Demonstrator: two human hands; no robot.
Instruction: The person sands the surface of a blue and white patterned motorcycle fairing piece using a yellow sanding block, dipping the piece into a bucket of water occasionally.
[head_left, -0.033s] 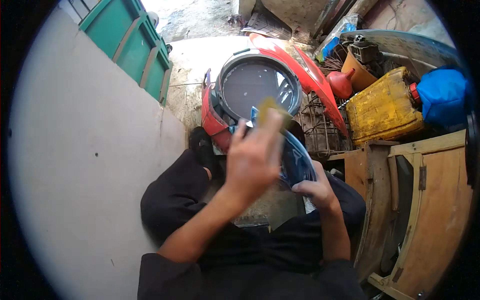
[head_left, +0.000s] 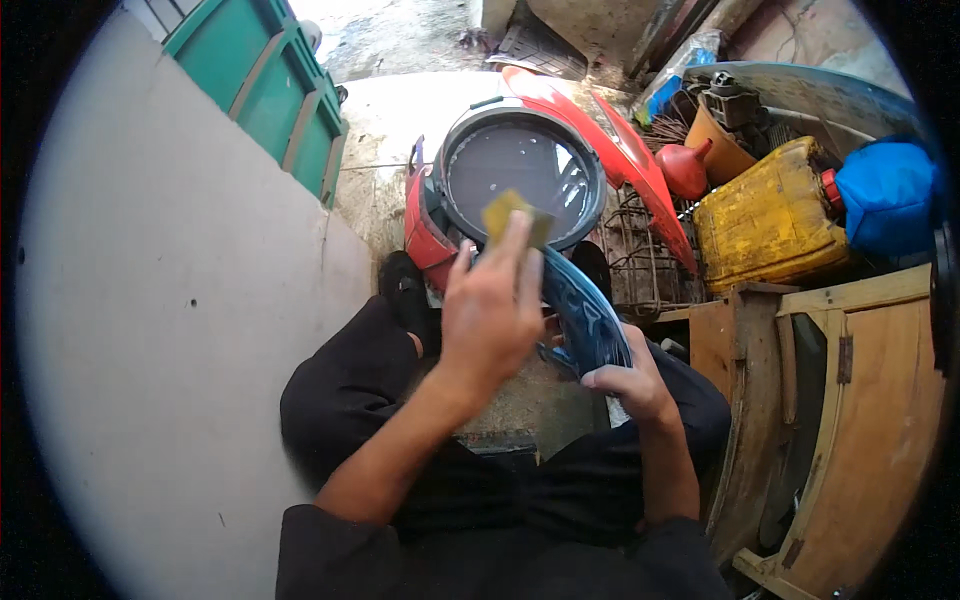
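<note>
My left hand (head_left: pixel 492 318) is closed on a square olive-yellow pad (head_left: pixel 517 218), its fingers pressed on top; whether this is a sponge or folded abrasive sheet I cannot tell. The pad is at the far end of a curved, glossy blue panel (head_left: pixel 592 325), above the near rim of the bucket. My right hand (head_left: pixel 640 378) grips the panel's near end, thumb on the close edge and fingers partly hidden. Just beyond stands a dark bucket (head_left: pixel 447 200) filled with greyish liquid (head_left: pixel 505 165).
Red curved panels (head_left: pixel 640 160) lie around the bucket. At right are a red funnel (head_left: pixel 684 168), a yellow jerrycan (head_left: pixel 770 210), a blue bag (head_left: pixel 885 185) and a wooden cabinet (head_left: pixel 895 390). A white wall (head_left: pixel 180 350) and green door (head_left: pixel 265 105) bound the left.
My left hand with the pad has shifted slightly left and nearer along the panel, showing more of the panel's surface. My right hand keeps its grip.
</note>
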